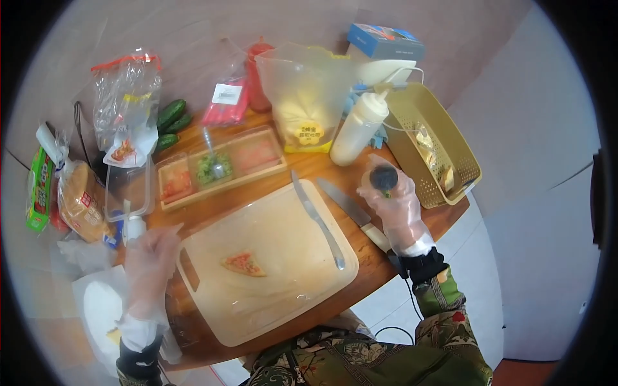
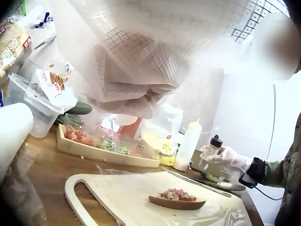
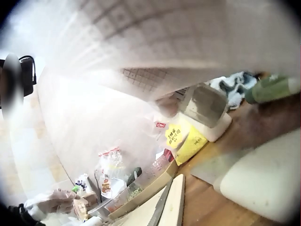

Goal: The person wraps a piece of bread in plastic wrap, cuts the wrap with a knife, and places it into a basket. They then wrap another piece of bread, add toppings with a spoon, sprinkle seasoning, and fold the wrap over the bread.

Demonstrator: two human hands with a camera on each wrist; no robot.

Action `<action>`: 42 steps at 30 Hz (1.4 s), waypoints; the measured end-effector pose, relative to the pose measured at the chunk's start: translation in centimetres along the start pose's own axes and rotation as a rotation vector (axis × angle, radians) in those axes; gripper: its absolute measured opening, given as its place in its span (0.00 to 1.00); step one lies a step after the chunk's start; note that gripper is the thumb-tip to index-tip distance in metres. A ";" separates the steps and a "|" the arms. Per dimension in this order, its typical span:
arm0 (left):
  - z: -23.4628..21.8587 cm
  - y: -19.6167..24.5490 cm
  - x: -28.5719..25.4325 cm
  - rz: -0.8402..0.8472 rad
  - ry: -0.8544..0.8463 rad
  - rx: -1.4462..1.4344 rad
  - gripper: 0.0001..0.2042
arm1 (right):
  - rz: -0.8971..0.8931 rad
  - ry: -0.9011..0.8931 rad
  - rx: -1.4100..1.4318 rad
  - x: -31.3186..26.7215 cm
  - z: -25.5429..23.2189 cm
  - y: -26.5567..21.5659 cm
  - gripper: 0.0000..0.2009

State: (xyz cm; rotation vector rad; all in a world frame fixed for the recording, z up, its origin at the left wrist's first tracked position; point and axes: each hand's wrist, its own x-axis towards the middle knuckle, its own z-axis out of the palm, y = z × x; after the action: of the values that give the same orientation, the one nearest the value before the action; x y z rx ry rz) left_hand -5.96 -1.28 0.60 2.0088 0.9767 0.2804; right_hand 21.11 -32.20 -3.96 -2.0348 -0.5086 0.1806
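My right hand [image 1: 399,206], in a clear plastic glove, grips a small jar with a black cap [image 1: 384,176] at the board's right. The jar's clear body [image 3: 204,106] shows greyish contents in the right wrist view. Over the left edge of the white cutting board [image 1: 225,315], my gloved left hand [image 1: 151,264] hangs with loosely bent fingers and nothing in them. A triangular piece of bread [image 2: 176,203] topped with chopped pink and pale bits lies on the board. Along the board's right side rests a long silver knife [image 1: 315,215]; a white-handled knife [image 1: 347,202] lies beside it, near my right hand.
Behind the board stands a wooden tray [image 1: 222,186] of chopped fillings with a spoon. A squeeze bottle [image 1: 359,128], a yellow-labelled bag [image 1: 306,116] and a perforated basket [image 1: 473,177] stand at the back and right. Bagged bread [image 1: 84,199], cucumbers [image 1: 172,116] and a plastic tub [image 1: 132,193] are left.
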 end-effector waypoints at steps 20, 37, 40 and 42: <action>-3.6 -3.0 -6.2 -0.131 -0.034 -0.133 0.11 | -0.523 -0.910 -0.161 -3.4 6.4 -7.7 0.31; -3.6 -6.0 -7.3 -0.009 -0.002 -0.227 0.09 | 0.198 -0.930 -0.150 -5.2 9.3 -10.1 0.30; -3.6 -6.2 -7.6 -0.022 -0.046 -0.242 0.09 | 0.190 -0.886 -0.174 -5.4 9.4 -10.1 0.28; -3.4 -6.7 -7.8 0.062 0.009 -0.261 0.10 | 0.212 -0.910 -0.167 -5.6 9.7 -10.4 0.27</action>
State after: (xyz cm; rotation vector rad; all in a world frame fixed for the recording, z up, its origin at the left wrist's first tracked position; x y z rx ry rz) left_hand -16.50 -2.80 -1.35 1.8018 0.8381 0.4285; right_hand 9.90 -22.41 -0.25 -2.0864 -0.8709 1.2585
